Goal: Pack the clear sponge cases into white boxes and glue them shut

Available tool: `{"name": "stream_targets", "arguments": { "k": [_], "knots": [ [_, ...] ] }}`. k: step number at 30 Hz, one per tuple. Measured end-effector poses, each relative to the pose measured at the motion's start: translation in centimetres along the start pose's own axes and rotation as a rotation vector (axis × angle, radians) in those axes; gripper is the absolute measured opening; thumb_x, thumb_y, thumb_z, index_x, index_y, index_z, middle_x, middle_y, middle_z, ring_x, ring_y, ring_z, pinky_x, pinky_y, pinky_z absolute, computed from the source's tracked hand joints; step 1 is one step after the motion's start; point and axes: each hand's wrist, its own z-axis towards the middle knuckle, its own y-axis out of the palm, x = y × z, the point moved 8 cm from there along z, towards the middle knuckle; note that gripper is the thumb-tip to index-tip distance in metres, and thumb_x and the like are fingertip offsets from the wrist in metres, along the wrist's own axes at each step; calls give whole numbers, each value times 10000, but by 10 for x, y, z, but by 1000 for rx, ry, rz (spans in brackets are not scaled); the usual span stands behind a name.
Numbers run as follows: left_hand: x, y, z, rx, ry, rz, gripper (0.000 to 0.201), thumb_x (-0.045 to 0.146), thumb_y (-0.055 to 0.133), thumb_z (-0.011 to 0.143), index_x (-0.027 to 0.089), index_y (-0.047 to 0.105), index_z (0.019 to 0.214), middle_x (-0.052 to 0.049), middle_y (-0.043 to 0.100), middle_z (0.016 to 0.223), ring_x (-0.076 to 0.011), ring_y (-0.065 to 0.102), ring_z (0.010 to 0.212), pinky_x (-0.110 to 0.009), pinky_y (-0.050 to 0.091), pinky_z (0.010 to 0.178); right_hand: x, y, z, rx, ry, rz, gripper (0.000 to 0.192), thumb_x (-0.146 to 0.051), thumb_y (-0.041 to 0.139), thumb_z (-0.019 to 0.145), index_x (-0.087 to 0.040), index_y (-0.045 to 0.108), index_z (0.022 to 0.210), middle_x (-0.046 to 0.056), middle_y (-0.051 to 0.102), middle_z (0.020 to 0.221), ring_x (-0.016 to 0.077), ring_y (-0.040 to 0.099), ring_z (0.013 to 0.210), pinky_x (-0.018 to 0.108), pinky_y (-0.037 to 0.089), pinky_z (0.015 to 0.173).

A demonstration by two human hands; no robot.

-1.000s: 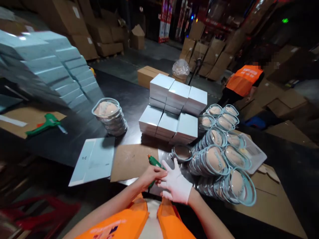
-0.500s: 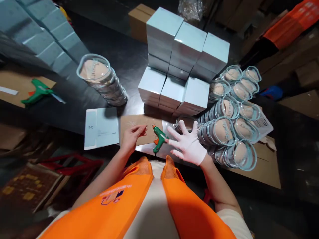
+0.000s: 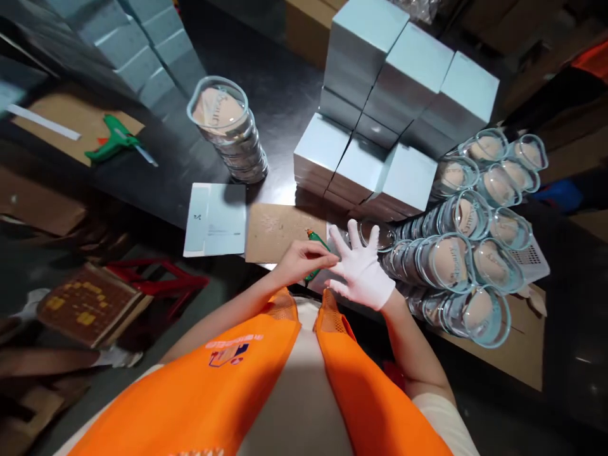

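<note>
A white glove covers my right hand (image 3: pixel 361 269), whose fingers are spread wide with nothing held. My bare left hand (image 3: pixel 304 261) has its thumb and fingers pinched together at one finger of that glove, which the left fingertips partly hide. Beneath the left hand lies a green glue gun (image 3: pixel 315 237), mostly covered, its tip resting by a piece of brown cardboard (image 3: pixel 266 221). To the right of the gloved fingers are round clear containers (image 3: pixel 377 234) lying on the dark table.
White boxes (image 3: pixel 365 158) are stacked behind my hands. Clear containers with beige contents stand in a tall stack (image 3: pixel 221 114) at left and in several rows (image 3: pixel 449 263) at right. A flat white box (image 3: pixel 216 218) lies left of the cardboard. Another green glue gun (image 3: pixel 114 139) rests farther left.
My left hand has moved right, from above the cardboard to the gloved hand, and now covers part of the glue gun. The right hand stays spread. The view has shifted left.
</note>
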Motion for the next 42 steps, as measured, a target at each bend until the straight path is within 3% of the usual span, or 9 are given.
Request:
{"name": "stream_targets", "arguments": {
  "k": [7,12,16,24,29,32,35,39,42],
  "knots": [
    [13,-57,-21,404,188,109,353,542,776,907,198,827,846,-55,759,841,-182,673,795,-311,530,761,2,-3,8,32,-23,11,628,-555,671,974,-419,521,1568,160,179,1794,619,80,1590,965,87,1052],
    [43,-32,-22,75,422,338,136,364,800,924,262,854,995,-75,774,975,-209,680,952,-352,507,926,-3,1,23,-6,-49,0,583,-562,646,981,-355,598,1525,140,152,1805,622,26,1594,964,49,1072],
    [24,-26,-11,-86,214,47,217,403,849,863,194,822,810,-64,756,811,-188,670,794,-318,514,791,-14,-1,32,-16,-97,-9,556,-561,621,996,-330,622,1501,125,159,1807,614,16,1599,960,46,1082],
    [-30,-111,-27,535,49,-342,549,693,861,716,194,632,703,41,552,665,-81,487,595,-217,445,621,-13,0,30,-3,-138,-19,543,-531,618,1007,-392,569,1530,115,195,1801,594,59,1602,968,87,1055],
    [-1,-144,-24,653,63,-215,397,511,935,697,189,718,783,21,625,718,-104,526,657,-223,432,641,-11,7,24,-71,-155,-19,495,-483,623,1006,-365,612,1487,71,251,1791,562,105,1609,960,93,1079],
    [47,-108,17,316,153,28,264,423,891,756,191,772,804,-31,716,855,-173,639,845,-273,502,797,-15,11,22,-104,-201,-6,475,-434,641,996,-328,640,1459,70,324,1764,524,138,1619,938,80,1125],
    [72,-38,65,-204,155,137,218,401,845,788,191,790,808,-69,756,970,-232,685,984,-321,530,865,-25,15,19,-111,-274,0,492,-390,665,981,-295,637,1463,70,358,1750,464,160,1634,872,84,1198],
    [47,67,83,-845,-217,15,224,343,937,664,191,790,739,-62,763,779,-203,672,653,-298,505,581,-44,27,11,-127,-386,27,447,-343,637,985,-243,667,1419,41,296,1777,385,157,1654,740,174,1273],
    [21,125,75,-997,-302,18,256,189,996,510,185,786,656,-58,764,680,-231,687,564,-309,506,515,-52,39,1,-149,-381,91,427,-331,627,981,-219,688,1389,42,289,1780,359,188,1652,644,287,1278]
  ]
}}
